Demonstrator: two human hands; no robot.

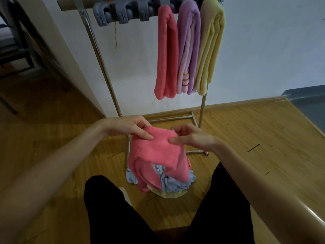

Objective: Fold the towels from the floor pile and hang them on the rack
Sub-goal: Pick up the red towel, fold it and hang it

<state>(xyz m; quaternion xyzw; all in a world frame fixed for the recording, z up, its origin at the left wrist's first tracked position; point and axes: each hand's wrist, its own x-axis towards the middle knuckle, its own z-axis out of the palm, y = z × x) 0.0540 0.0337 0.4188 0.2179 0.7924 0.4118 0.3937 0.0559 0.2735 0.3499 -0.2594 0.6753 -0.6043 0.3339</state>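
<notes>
The left hand [131, 127] and the right hand [190, 136] meet above the floor pile, and both hold the top edge of a pink towel [158, 155]. The left thumb lies on the near face of the cloth while its fingers curl behind the edge, so that hand pinches the fabric. The right hand does the same from the other side, thumb pressed on the front and fingers bent over the back, touching the towel just beside the left thumb. The towel hangs down from the two grips in loose folds, and its lower end reaches the pile [168, 184] on the wooden floor [246, 138], where crumpled light blue cloth and a pale yellow piece show under it. The pile sits between the person's legs in black trousers [105, 208] and the foot of the rack [103, 67]. The metal rack stands against the white wall [263, 50]. Three folded towels hang side by side over its top bar at the right end: a pink one [167, 53], a purple striped one [189, 50] and a yellow one [210, 46], each touching the next. Grey clips [123, 11] sit along the bar to the left of them.
</notes>
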